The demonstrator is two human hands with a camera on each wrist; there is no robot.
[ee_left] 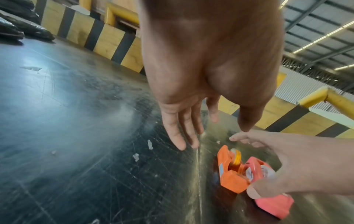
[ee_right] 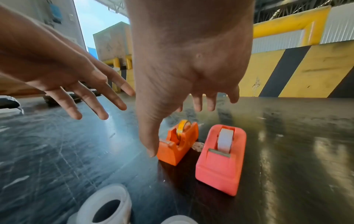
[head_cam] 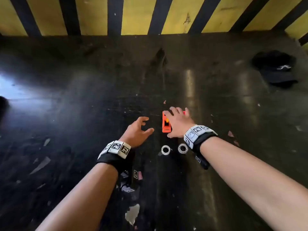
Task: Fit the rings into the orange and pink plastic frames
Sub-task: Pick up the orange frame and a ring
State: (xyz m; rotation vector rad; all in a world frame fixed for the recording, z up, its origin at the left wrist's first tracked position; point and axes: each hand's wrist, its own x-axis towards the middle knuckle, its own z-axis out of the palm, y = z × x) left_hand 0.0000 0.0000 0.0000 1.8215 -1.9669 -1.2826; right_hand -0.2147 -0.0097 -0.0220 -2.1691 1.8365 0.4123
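An orange frame (head_cam: pixel 166 126) (ee_right: pixel 176 145) stands on the black table with a yellow ring (ee_right: pixel 182 127) seated in it. Right beside it, a pink frame (ee_right: pixel 220 166) (ee_left: pixel 273 203) carries a white ring (ee_right: pixel 226 141). My right hand (head_cam: pixel 173 121) hovers over both frames with fingers spread, and in the head view it hides most of the pink one. My left hand (head_cam: pixel 148 124) hangs open just left of the orange frame and holds nothing. Two loose white rings (head_cam: pixel 165 149) (head_cam: pixel 182 148) lie flat near my right wrist.
A black cap (head_cam: pixel 275 67) lies at the back right. A yellow and black striped barrier (head_cam: pixel 150 14) runs along the far edge. The dark table top (head_cam: pixel 83 114) is scratched, with small paper scraps scattered on it and glare at the left.
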